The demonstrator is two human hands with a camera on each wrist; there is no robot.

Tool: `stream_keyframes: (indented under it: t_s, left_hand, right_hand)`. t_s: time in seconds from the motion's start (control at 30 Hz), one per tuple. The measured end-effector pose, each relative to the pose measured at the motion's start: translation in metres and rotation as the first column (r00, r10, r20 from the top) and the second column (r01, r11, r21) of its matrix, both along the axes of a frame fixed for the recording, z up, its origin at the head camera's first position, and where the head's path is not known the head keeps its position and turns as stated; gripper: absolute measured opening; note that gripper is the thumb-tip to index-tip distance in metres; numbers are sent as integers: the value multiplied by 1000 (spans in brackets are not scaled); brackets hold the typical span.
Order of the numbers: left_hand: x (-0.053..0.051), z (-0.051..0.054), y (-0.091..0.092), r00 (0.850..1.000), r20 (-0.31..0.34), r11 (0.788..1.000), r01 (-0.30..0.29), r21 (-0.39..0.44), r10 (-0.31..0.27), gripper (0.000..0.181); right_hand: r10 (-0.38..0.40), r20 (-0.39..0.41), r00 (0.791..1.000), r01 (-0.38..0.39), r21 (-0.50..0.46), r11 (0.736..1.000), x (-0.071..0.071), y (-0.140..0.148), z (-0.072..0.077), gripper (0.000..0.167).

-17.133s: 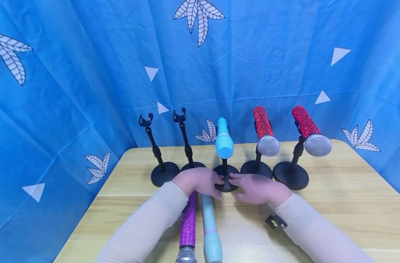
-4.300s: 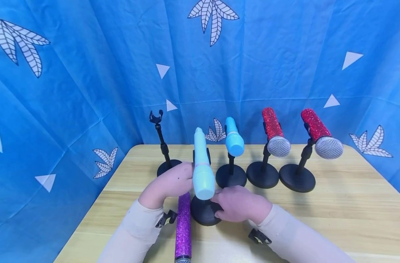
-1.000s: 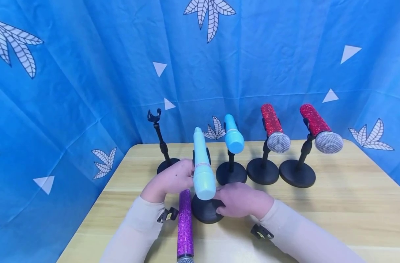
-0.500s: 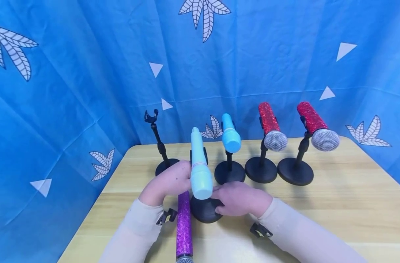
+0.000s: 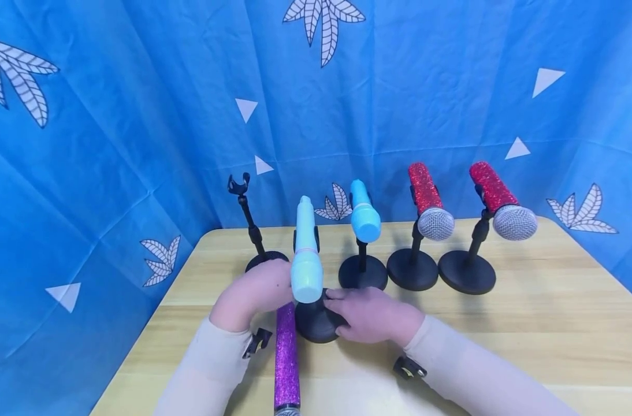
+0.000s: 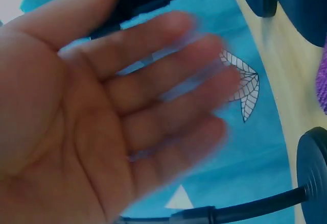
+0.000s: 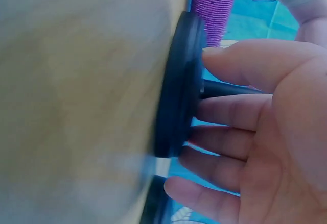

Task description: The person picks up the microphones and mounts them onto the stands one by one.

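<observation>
Right hand (image 5: 370, 315), straight-fingered, grip unclosed, touches the base (image 5: 317, 328) of the microphone stand carrying the pale turquoise microphone (image 5: 307, 254); left hand (image 5: 251, 293), grip wide, beside it. Stand on counter (image 5: 545, 329), near purple microphone (image 5: 287, 361).

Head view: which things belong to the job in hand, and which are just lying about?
In the job:
left hand
right hand, touching the black stand base
pale blue microphone above it
probably purple microphone, empty stand

Untouched, seemingly not in use:
brighter blue microphone
left red microphone
right red microphone
curtain
</observation>
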State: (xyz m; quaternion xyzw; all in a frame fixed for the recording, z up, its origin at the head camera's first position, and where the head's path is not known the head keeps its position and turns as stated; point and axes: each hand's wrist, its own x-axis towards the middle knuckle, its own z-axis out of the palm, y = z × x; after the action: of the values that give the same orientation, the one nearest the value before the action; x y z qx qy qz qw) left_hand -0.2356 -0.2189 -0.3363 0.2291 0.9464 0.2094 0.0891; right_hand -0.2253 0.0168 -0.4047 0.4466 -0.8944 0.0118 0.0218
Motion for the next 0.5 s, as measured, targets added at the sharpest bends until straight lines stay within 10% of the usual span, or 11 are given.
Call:
stream_keyframes:
  t_s: [0.2, 0.5]
  left_hand:
    - [17, -6, 9, 995, 103, 995, -8, -97, 18, 35]
    - [24, -14, 18, 957, 265, 988, 139, -73, -115, 28]
  right_hand:
    - [-44, 24, 999, 43, 17, 999, 5, 1, 14, 46]
    - [12, 104, 995, -17, 49, 999, 17, -2, 21, 42]
